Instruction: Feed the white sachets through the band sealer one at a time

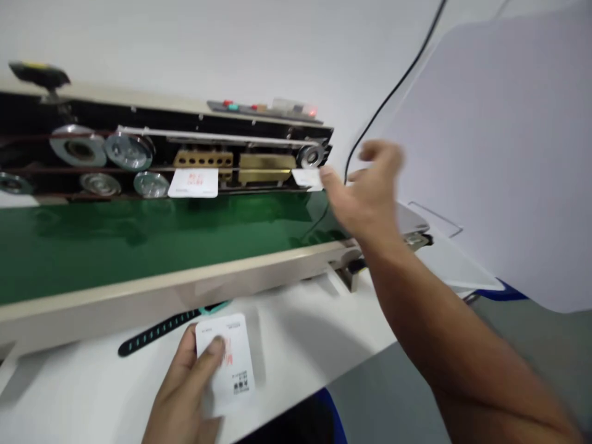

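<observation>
My left hand grips a small white packet with red and black print, low over the white table. My right hand reaches to the right end of a belt sealing machine. Its fingers are blurred and spread next to a white packet entering the sealing slot. Another white packet with red print sits further left in the slot, above the green conveyor belt.
A dark strap with teal holes lies on the table under the machine's front edge. A black cable runs up the wall. A large white board leans at the right. Control buttons sit on top of the machine.
</observation>
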`<state>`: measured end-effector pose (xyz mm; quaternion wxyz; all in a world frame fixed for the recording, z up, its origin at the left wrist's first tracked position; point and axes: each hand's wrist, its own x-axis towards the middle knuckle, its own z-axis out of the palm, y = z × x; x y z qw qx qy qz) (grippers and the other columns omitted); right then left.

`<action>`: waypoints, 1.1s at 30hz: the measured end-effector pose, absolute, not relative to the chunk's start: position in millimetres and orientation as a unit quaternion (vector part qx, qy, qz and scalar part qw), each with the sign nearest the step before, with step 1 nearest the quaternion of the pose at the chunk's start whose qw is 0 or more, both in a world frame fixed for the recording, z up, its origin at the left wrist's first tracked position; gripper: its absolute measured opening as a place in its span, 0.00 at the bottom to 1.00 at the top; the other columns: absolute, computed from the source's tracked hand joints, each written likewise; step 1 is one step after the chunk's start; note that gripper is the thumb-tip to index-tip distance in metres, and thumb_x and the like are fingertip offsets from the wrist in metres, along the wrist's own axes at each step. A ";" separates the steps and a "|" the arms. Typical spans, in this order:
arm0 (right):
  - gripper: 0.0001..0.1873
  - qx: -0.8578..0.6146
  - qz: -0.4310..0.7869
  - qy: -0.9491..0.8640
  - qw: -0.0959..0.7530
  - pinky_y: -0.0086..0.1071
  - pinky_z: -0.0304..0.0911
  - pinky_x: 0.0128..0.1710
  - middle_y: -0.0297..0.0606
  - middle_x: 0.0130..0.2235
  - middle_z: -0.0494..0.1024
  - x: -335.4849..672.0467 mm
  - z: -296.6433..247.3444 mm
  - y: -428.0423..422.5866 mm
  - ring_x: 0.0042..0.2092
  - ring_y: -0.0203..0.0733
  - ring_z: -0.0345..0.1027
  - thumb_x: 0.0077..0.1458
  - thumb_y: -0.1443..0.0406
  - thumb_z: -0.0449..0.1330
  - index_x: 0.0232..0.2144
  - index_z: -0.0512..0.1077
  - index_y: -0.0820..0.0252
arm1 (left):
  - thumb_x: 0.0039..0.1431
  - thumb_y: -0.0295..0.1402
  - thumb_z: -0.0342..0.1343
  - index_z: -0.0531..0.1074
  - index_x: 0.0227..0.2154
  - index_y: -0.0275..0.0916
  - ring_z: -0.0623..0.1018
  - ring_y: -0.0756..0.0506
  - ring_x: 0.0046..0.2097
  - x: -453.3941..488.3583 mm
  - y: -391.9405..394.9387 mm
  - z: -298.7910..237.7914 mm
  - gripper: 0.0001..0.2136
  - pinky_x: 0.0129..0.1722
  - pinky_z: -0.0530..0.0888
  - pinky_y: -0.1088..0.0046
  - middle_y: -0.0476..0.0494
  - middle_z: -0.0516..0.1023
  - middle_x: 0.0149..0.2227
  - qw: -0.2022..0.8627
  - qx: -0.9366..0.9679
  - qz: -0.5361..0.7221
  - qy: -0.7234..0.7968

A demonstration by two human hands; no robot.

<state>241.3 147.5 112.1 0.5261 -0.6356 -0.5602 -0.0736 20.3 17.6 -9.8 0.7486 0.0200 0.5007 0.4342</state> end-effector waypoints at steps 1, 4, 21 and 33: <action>0.22 -0.589 -0.129 -0.588 0.538 0.38 0.64 0.45 0.45 0.51 0.65 233.0 101.1 124.2 0.42 0.43 0.65 0.55 0.64 0.65 0.48 0.61 0.60 | 0.61 0.35 0.59 0.64 0.56 0.59 0.79 0.49 0.34 19.6 17.5 -7.6 0.22 0.32 0.73 0.78 0.52 0.80 0.40 0.755 0.014 0.450 0.477; 0.09 -0.537 0.024 -0.717 0.443 0.32 0.61 0.30 0.34 0.32 0.68 202.7 58.6 54.6 0.30 0.37 0.63 0.58 0.62 0.61 0.38 0.65 0.58 | 0.59 0.36 0.62 0.71 0.50 0.56 0.78 0.48 0.35 19.4 16.2 -5.1 0.17 0.38 0.75 0.72 0.51 0.78 0.40 0.750 0.034 0.484 0.451; 0.13 -0.509 0.439 -0.657 0.342 0.29 0.63 0.33 0.34 0.39 0.75 210.9 32.7 22.5 0.35 0.36 0.67 0.57 0.66 0.59 0.45 0.65 0.57 | 0.62 0.43 0.56 0.71 0.36 0.48 0.70 0.48 0.33 15.3 16.5 -49.6 0.07 0.35 0.68 0.72 0.51 0.71 0.31 0.761 0.260 0.503 0.316; 0.21 -0.406 0.624 -0.464 0.480 0.30 0.64 0.30 0.32 0.32 0.71 165.2 -6.0 16.2 0.31 0.37 0.66 0.55 0.56 0.68 0.44 0.64 0.57 | 0.56 0.44 0.64 0.72 0.29 0.38 0.71 0.49 0.29 18.3 10.7 -33.7 0.14 0.31 0.68 0.74 0.48 0.73 0.25 0.742 0.286 0.454 0.402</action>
